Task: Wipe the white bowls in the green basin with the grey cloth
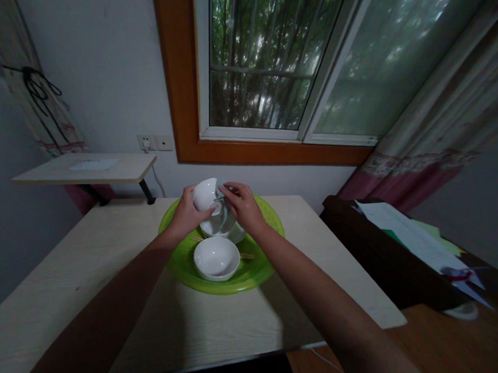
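Observation:
A round green basin (263,270) sits on the pale wooden table (68,278). My left hand (185,215) grips a small white bowl (204,193), tilted and lifted above the basin. My right hand (244,205) is closed at the rim of that bowl, its fingers pinched on something I cannot make out. Below them another white bowl (217,225) rests in the basin. A third white bowl (216,258) stands upright at the basin's near side. Thin chopsticks (247,256) lie in the basin under the bowls.
A small raised shelf (85,168) stands at the table's far left under wall sockets (154,142). A window (266,60) is straight ahead with a curtain (441,133) on the right. A dark cabinet with papers (410,238) stands to the right.

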### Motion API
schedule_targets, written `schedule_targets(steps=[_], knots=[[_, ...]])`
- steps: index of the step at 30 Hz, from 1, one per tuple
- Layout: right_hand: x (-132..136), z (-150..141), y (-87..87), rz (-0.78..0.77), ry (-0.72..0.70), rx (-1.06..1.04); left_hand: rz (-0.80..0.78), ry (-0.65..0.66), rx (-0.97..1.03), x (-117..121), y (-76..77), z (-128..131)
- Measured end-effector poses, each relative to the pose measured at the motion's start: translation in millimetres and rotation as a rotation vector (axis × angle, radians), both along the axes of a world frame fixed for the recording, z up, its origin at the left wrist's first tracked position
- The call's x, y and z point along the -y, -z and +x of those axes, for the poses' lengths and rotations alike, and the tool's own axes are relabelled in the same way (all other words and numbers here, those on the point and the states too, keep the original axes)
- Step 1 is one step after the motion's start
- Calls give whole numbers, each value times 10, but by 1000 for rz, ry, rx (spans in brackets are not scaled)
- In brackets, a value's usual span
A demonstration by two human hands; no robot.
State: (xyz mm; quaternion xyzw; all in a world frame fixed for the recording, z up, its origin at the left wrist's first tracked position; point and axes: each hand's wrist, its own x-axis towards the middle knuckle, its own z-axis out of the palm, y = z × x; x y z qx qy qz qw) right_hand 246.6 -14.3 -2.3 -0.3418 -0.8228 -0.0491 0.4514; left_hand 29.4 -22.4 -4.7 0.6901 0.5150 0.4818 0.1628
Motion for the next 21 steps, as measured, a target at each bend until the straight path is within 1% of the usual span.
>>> schedule_targets(steps=[3,7,15,18,21], knots=[[-92,44,30,-53,13,-75,14,32,-18,-10,47,-7],[-98,60,30,-98,-50,-65,16,63,-24,-20,74,-16],[146,-69,-96,33,-222,137,47,58,-59,-2,25,2],[173,-91,-122,34,-219,158,48,56,-51,-6,33,1],[150,-73,-117,-15,-160,85,53,39,-31,-8,41,-6]])
